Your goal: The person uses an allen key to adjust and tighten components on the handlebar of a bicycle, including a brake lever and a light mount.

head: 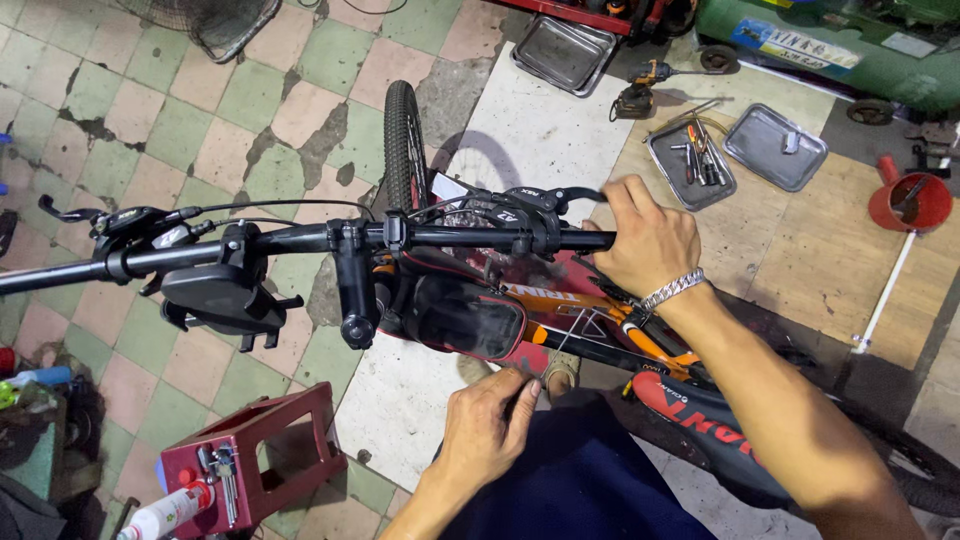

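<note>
- An orange-framed mountain bicycle with a black front tyre (404,140) stands whole under the person, wheel and bars fitted.
- The right hand (648,240) is wrapped shut around the end of the black tubular handlebar (300,240); its forefinger reaches over the black brake lever (575,193).
- The left hand (487,425), below and inward of the right, pinches closed on a thin wire-like piece; what exactly, I cannot tell.
- Beyond the right hand, a grey metal tray of hand tools (690,155) lies loaded, suggesting work unfinished.

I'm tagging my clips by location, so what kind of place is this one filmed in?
Most likely a bicycle repair workshop. An orange bicycle is being worked on over a worn tiled floor, metal trays of hand tools and a cordless drill lie nearby, and a green air compressor tank sits behind.
</note>
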`<action>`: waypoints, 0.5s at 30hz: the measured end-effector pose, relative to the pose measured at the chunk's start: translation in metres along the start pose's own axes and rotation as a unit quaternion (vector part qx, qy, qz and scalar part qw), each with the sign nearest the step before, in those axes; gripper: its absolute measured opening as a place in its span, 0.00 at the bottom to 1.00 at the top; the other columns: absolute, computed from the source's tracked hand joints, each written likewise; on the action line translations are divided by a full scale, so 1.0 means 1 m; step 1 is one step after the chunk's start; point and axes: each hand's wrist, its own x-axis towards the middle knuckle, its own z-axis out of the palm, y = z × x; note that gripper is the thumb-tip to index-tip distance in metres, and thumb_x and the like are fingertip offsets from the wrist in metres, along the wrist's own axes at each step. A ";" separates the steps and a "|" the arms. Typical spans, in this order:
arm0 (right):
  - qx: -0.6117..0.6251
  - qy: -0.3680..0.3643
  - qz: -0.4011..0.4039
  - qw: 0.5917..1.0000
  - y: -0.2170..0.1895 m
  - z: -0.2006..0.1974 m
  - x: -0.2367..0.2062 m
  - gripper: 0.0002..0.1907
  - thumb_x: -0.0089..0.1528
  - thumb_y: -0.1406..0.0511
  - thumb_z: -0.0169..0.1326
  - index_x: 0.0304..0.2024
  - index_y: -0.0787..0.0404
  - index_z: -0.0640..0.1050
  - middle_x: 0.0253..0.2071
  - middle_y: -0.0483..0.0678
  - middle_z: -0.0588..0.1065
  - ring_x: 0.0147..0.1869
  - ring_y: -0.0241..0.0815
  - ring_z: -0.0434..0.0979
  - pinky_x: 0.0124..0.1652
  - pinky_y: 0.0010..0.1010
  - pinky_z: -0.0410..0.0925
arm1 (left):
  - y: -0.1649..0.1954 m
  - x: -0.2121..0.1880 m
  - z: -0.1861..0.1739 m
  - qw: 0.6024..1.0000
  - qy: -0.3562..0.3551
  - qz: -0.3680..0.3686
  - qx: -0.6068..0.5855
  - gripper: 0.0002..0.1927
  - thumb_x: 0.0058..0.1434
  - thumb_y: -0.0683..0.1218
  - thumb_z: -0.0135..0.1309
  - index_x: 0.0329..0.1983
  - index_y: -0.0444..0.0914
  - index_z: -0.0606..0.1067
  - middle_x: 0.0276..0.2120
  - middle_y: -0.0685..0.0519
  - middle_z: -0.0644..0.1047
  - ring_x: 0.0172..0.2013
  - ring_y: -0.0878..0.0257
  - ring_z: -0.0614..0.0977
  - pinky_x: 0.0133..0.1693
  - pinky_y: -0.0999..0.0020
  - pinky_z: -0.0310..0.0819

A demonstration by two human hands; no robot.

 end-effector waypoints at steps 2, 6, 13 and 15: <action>-0.049 -0.076 0.048 0.995 -0.004 -0.001 0.001 0.19 0.59 0.55 0.63 0.47 0.57 0.77 0.47 0.49 0.75 0.36 0.59 0.79 0.36 0.49 0.70 | -0.005 -0.001 -0.001 1.000 0.000 0.012 -0.010 0.06 0.65 0.43 0.57 0.34 0.35 0.76 0.27 0.45 0.77 0.27 0.46 0.80 0.29 0.57 0.73; 0.011 0.035 -0.011 0.999 -0.014 -0.016 -0.010 0.26 0.56 0.57 0.66 0.54 0.60 0.76 0.52 0.50 0.76 0.46 0.58 0.79 0.43 0.46 0.71 | -0.023 -0.006 -0.004 0.999 -0.027 0.015 -0.021 0.07 0.66 0.44 0.57 0.35 0.35 0.77 0.27 0.45 0.78 0.27 0.49 0.80 0.30 0.61 0.73; 0.247 0.039 0.190 0.950 -0.025 -0.028 -0.117 0.13 0.61 0.64 0.63 0.45 0.64 0.80 0.49 0.55 0.80 0.53 0.48 0.81 0.52 0.37 0.72 | -0.052 0.028 0.067 0.898 -0.121 -0.232 -0.354 0.12 0.69 0.47 0.54 0.42 0.33 0.81 0.29 0.57 0.81 0.28 0.73 0.78 0.31 0.75 0.73; 0.366 -0.052 0.235 0.899 -0.007 -0.007 -0.131 0.13 0.63 0.64 0.59 0.47 0.64 0.82 0.47 0.52 0.83 0.49 0.46 0.83 0.48 0.34 0.73 | -0.050 0.043 0.108 0.891 -0.115 -0.248 -0.362 0.12 0.71 0.46 0.54 0.42 0.32 0.80 0.28 0.57 0.80 0.28 0.72 0.77 0.31 0.74 0.71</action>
